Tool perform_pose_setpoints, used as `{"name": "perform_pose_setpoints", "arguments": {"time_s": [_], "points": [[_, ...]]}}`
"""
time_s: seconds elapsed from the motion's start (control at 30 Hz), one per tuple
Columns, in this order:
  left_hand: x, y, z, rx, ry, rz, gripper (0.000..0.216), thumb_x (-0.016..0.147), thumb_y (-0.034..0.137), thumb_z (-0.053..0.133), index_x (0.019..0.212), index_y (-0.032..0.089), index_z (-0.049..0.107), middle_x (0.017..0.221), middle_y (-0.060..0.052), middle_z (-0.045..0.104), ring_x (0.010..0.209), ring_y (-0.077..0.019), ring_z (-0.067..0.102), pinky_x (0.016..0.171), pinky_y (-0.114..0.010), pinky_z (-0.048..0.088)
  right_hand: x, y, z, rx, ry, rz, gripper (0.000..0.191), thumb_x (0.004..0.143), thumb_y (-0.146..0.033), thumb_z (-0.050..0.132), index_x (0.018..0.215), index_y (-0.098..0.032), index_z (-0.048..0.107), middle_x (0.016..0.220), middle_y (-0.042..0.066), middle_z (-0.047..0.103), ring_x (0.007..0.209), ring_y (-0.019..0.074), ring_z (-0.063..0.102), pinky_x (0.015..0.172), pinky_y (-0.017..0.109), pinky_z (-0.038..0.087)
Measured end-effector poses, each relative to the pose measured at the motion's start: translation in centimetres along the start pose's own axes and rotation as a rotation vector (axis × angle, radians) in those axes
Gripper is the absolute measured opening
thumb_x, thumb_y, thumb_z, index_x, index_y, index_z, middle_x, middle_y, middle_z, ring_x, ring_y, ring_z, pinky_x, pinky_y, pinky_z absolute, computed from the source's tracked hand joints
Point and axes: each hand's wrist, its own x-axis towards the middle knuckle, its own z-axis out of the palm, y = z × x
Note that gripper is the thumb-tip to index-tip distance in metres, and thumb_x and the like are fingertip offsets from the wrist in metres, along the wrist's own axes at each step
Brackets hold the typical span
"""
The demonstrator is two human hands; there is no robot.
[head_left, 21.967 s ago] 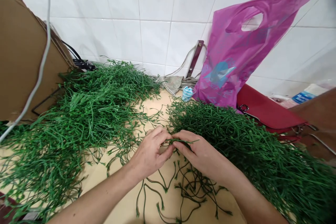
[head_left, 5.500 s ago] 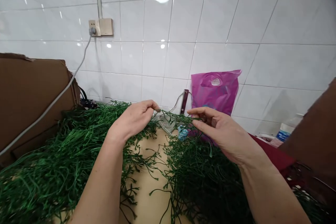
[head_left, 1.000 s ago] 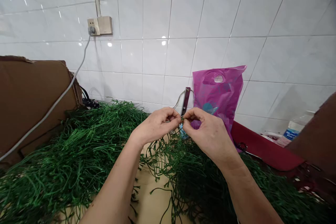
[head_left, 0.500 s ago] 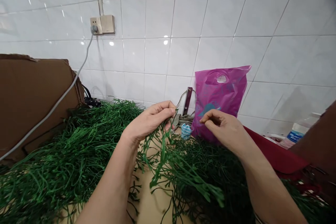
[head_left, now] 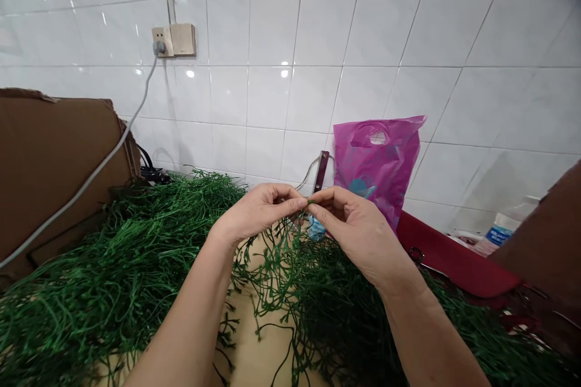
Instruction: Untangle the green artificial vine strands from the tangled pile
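Drawn together since the last frame, our left hand (head_left: 256, 213) and right hand (head_left: 358, 230) now meet at the centre of the frame. Our fingers (head_left: 295, 201) are pinched closed on a thin plastic sprig (head_left: 305, 203), grasping it from both sides, with its tip mostly hidden between them. More green strands hang from there into two heaped piles (head_left: 113, 254) that spread across the bottom of the frame over a tan desk (head_left: 258, 338). Beneath our fingertips sits a small blue wad (head_left: 316, 230), and behind it stands a pink plastic bag (head_left: 374, 175) against the tiled wall (head_left: 363, 54). A red folder (head_left: 454, 260) lies at the right, cardboard (head_left: 54, 163) leans at the left, and a grey cable (head_left: 113, 127) runs up to a wall socket (head_left: 173, 40).
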Motion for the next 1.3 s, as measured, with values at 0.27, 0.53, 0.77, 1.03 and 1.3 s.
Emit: {"name": "perform_pose_setpoints", "arguments": {"time_s": [0.27, 0.53, 0.77, 1.03, 1.3], "points": [[-0.1, 0.5, 0.2, 0.291, 0.105, 0.042, 0.026, 0.090, 0.039, 0.058, 0.083, 0.018, 0.072, 0.073, 0.002, 0.063, 0.070, -0.0122, 0.051, 0.068, -0.026, 0.039, -0.1, -0.2, -1.3, -0.194, -0.020, 0.027, 0.011, 0.085, -0.029, 0.062, 0.084, -0.021, 0.069, 0.072, -0.001, 0.067, 0.066, 0.0138, 0.057, 0.062, 0.028, 0.042], [-0.2, 0.5, 0.0, 0.239, 0.085, 0.027, 0.027, 0.090, 0.040, 0.056, 0.084, 0.018, 0.070, 0.070, 0.002, 0.056, 0.065, -0.0117, 0.045, 0.062, -0.025, 0.036, -0.1, -0.3, -1.9, -0.212, 0.020, 0.032, 0.021, 0.087, -0.035, 0.058, 0.089, -0.020, 0.072, 0.082, 0.003, 0.071, 0.077, 0.0183, 0.060, 0.069, 0.031, 0.045], [0.0, 0.3, 0.2, 0.277, 0.098, 0.004, 0.029, 0.090, 0.041, 0.057, 0.086, 0.017, 0.071, 0.070, 0.001, 0.059, 0.063, -0.0117, 0.046, 0.061, -0.025, 0.036, 0.1, -0.2, -0.8, -0.057, -0.014, 0.131, 0.025, 0.079, -0.042, 0.065, 0.087, -0.019, 0.068, 0.071, 0.001, 0.061, 0.067, 0.0153, 0.053, 0.060, 0.028, 0.042], [-0.1, 1.2, 1.2, 0.397, 0.048, 0.035, 0.023, 0.091, 0.035, 0.052, 0.075, 0.019, 0.059, 0.066, 0.005, 0.048, 0.062, -0.0110, 0.041, 0.058, -0.025, 0.030, 0.0, 0.0, -0.2, -0.314, 0.034, 0.031, 0.006, 0.075, -0.025, 0.054, 0.070, -0.022, 0.051, 0.066, -0.004, 0.051, 0.060, 0.0123, 0.041, 0.055, 0.027, 0.032], [0.4, 0.7, 1.7, 0.524, 0.038, 0.149, 0.017, 0.086, 0.021, 0.054, 0.070, 0.018, 0.057, 0.071, 0.003, 0.056, 0.069, -0.0124, 0.047, 0.065, -0.026, 0.034, -0.4, 0.1, 0.7, -0.653, -0.007, -0.196, 0.018, 0.073, -0.005, 0.044, 0.069, -0.022, 0.042, 0.066, -0.001, 0.048, 0.063, 0.0148, 0.039, 0.060, 0.030, 0.027]]}}
